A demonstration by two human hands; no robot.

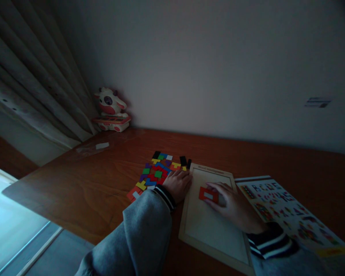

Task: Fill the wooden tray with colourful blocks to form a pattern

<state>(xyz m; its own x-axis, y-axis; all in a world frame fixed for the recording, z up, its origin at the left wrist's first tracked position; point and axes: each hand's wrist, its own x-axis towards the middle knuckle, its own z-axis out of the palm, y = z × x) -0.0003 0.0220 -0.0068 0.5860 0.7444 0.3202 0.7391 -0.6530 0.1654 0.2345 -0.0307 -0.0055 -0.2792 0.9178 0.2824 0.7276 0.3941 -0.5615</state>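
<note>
A shallow wooden puzzle tray (189, 230) with a pale inside lies in front of me. On it is a red puzzle piece (201, 193), or a pair of them, around a whitish rectangle. My right hand (232, 205) has its thumb and fingers closed about the right side of that red piece. My left hand (177, 186) lies palm down at the tray's left edge, its fingers stretched out and touching the rim. Beside and partly under it spread several coloured puzzle pieces (158, 174), some hidden by the hand and sleeve.
A printed sheet (287, 214) with letters and colourful figures lies right of the tray, partly under my right sleeve. At the far left of the wooden table (83, 188) stands a cow-shaped toy keyboard (112, 111) by the curtain (37, 76). The wall (218, 69) rises behind.
</note>
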